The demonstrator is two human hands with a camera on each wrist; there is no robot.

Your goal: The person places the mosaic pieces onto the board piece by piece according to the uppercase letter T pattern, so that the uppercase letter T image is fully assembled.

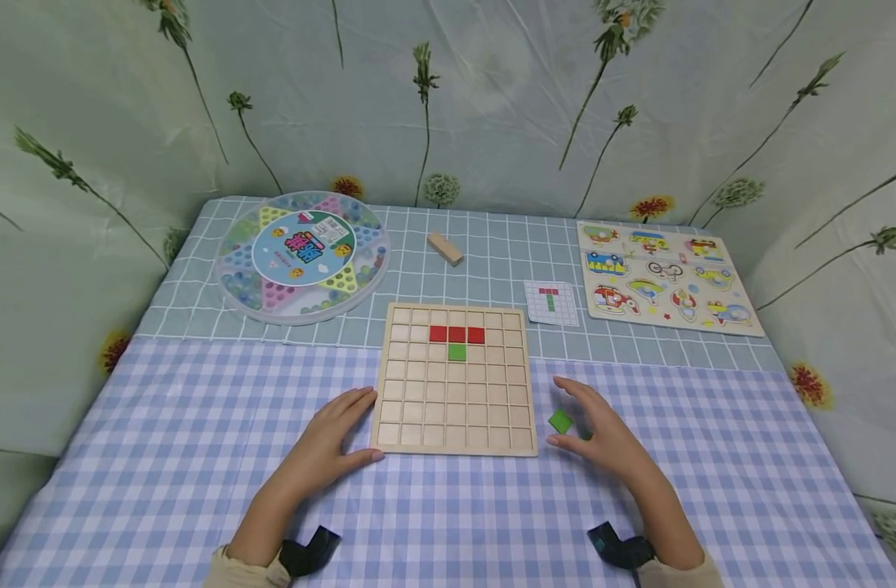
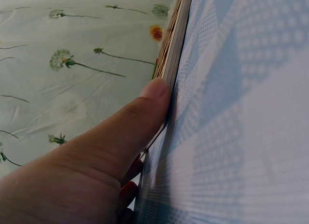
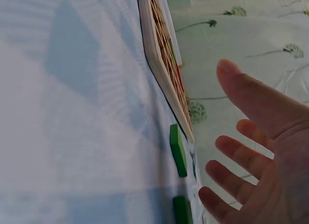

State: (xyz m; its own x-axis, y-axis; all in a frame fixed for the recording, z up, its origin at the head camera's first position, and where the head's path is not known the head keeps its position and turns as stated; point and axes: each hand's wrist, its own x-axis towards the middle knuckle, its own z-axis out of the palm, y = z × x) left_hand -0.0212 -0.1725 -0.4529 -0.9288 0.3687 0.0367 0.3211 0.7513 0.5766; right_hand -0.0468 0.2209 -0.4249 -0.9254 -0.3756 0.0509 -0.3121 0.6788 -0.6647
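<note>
A wooden grid board [image 1: 453, 392] lies flat on the checked cloth. Three red tiles [image 1: 438, 334] sit side by side in one of its upper rows, with a green tile [image 1: 457, 352] directly below the middle one. My left hand [image 1: 330, 441] touches the board's lower left corner, thumb at the front edge and fingers along the side. To the right of the board, my right hand [image 1: 609, 437] is spread around a loose green tile [image 1: 561, 421] without visible contact. A second loose green tile [image 3: 182, 209] shows in the right wrist view; the hand mostly hides it from the head camera.
Behind the board's right corner lies a pattern card [image 1: 552, 303] printed with a red and green T. A picture puzzle board [image 1: 668, 278] is at the back right. Round Chinese checkers set [image 1: 304, 257] stands back left, and a small wooden block [image 1: 445, 248] lies behind the board.
</note>
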